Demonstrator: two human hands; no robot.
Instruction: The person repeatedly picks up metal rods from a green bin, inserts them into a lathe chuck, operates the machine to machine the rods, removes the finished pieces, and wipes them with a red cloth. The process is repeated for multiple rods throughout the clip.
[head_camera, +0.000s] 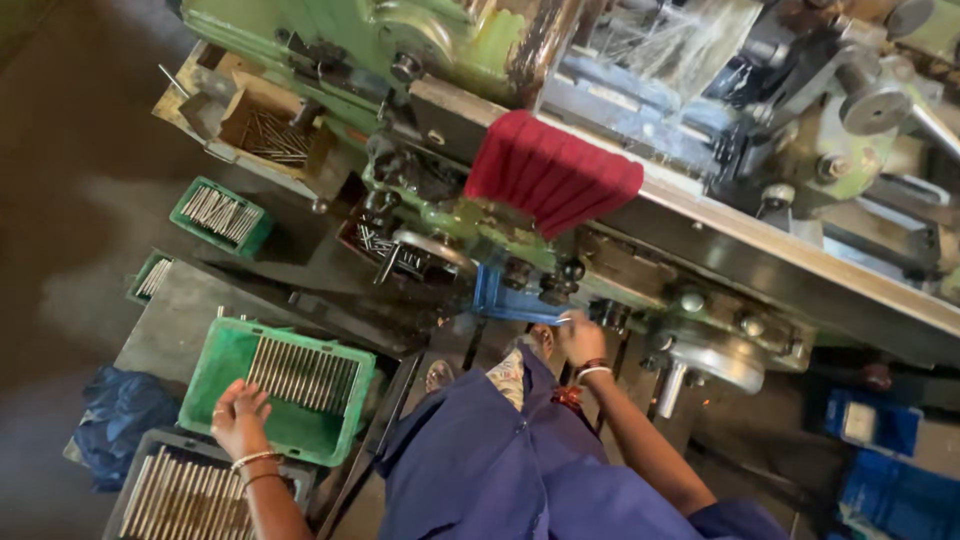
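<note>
Reaching left hand (238, 418) grips the green crate (290, 385) rim beside the steel rods (303, 374); right hand (580, 338) pinches one rod (563, 320) at the lathe (480, 230). Keep it level, feed straight.

A single head-worn camera looks steeply down and is rolled to one side, so the green lathe (470, 60) runs slantwise across the top of the view. It stands close above the person's blue-clad lap, with the floor and the green crate (215, 385) below-left of the lathe.
</note>
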